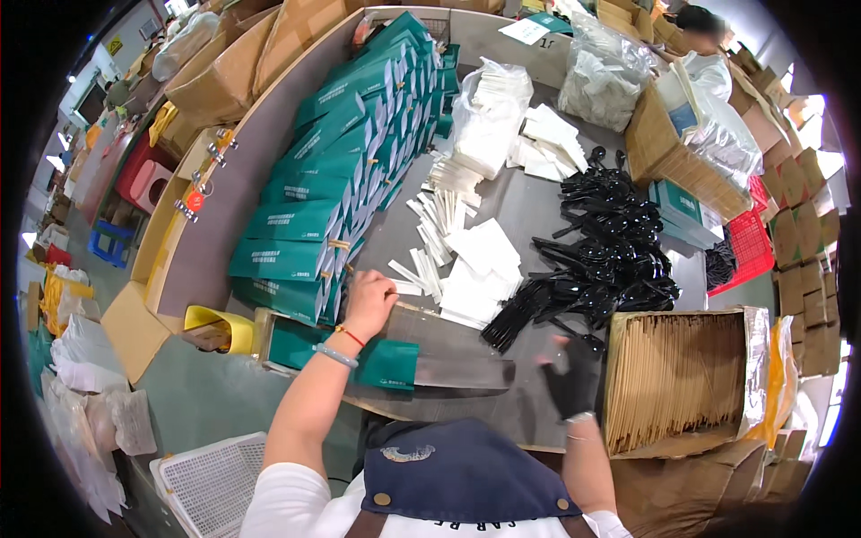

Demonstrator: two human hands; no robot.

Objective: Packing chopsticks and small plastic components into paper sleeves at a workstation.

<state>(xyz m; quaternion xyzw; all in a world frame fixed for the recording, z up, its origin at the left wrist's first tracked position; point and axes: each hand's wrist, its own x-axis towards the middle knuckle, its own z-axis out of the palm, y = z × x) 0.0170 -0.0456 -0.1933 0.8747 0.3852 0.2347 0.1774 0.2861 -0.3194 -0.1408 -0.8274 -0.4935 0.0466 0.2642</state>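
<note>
My left hand (370, 303) is bent over the near end of the green pouches (287, 260), its fingers pinched together beside thin white packets (414, 272). Whether anything is between those fingertips is hidden. Under my left forearm lies a flat green pouch (390, 363), with a dark grey strip (466, 375) reaching right from it. My right hand (571, 386), in a black glove with bare fingertips, is smeared by motion. It hovers just below a heap of glossy black plastic spoons (619, 238), left of a carton of upright brown sticks (677, 381).
Square white packets (484, 260) cover the middle of the table, behind them a plastic bag of white packets (491, 112). A tall grey panel (224, 170) edges the left side. A white basket (215, 484) stands lower left, a red crate (752, 247) at right. Another person (708, 67) is at far right.
</note>
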